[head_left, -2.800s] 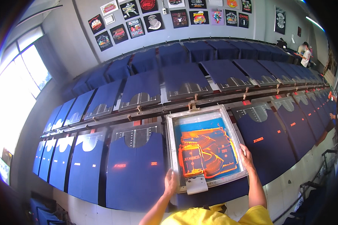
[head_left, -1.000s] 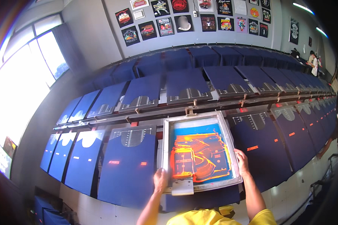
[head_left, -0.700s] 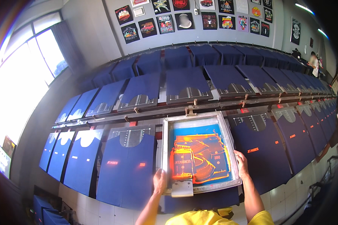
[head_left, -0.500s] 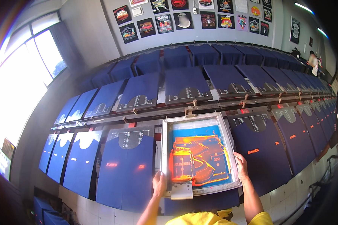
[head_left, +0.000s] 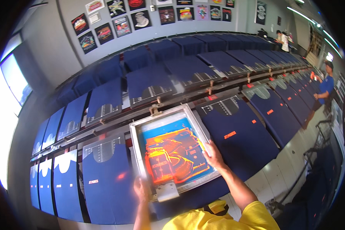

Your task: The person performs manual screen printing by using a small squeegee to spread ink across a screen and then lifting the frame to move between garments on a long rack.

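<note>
Hands (head_left: 215, 156) — two, holding one screen frame (head_left: 194, 123).

Left grip (head_left: 141, 189): low, blurred; left forearm (head_left: 142, 214) near vertical. Right grip (head_left: 214, 155): higher, fingers curled; right forearm (head_left: 238, 188) slanted up and leftward.

Right hand (head_left: 214, 156) grips frame (head_left: 195, 124) | left hand (head_left: 142, 189), blurred, at its edge

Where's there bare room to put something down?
The left shirt, beside the frame, is bare below its orange prints; so is the right shirt, down to its near edge, with floor beyond. The frame is crowded: orange ink covers much of its middle, and the left hand and right hand are at its sides.
</note>
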### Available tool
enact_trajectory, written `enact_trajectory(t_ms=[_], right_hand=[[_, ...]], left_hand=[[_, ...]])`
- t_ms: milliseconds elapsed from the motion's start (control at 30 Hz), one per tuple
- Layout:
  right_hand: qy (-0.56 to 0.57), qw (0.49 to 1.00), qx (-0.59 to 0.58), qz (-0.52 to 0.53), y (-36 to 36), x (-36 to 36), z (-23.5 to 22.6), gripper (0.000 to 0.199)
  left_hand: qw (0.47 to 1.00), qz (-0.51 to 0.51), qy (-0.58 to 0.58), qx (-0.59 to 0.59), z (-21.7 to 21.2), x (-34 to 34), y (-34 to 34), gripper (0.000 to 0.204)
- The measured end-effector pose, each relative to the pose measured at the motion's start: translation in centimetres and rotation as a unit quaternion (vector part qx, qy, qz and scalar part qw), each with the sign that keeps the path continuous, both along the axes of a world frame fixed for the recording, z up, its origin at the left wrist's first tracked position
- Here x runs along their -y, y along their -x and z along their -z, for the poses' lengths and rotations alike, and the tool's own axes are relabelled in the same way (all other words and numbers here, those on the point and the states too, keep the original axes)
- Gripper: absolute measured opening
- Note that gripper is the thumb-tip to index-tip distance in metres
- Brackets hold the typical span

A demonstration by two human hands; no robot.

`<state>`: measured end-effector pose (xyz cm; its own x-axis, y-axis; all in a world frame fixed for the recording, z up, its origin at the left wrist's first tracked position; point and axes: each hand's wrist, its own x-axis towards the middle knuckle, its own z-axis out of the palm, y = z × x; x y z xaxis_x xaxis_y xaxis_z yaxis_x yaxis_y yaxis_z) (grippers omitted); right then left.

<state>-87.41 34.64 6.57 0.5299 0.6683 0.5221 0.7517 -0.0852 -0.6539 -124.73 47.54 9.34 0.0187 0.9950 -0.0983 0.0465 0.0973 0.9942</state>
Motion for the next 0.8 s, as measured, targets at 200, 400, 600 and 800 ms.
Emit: enact_trajectory(t_ms=[200, 400, 600, 800], right_hand=[[0.115, 0.944, 0.028, -0.308, 12.3, 2.2, -4.7, 0.063], [0.215, 0.877, 0.248, -0.352, 18.1, 3.2, -4.8, 0.076], [0.171, 0.876, 0.268, -0.362, 18.1, 0.3, -6.1, 0.062], [0.177, 0.903, 0.236, -0.313, 17.4, -2.4, -7.5, 0.043]], left_hand=[[0.979, -0.018, -0.186, -0.080, -1.1, 4.2, 4.7, 0.026], [0.997, 0.065, -0.032, 0.041, 3.4, 10.8, 7.5, 0.028], [0.933, 0.245, 0.241, 0.106, 3.4, 13.2, 3.9, 0.038], [0.854, 0.291, 0.371, 0.219, 2.8, 11.9, 0.4, 0.049]])
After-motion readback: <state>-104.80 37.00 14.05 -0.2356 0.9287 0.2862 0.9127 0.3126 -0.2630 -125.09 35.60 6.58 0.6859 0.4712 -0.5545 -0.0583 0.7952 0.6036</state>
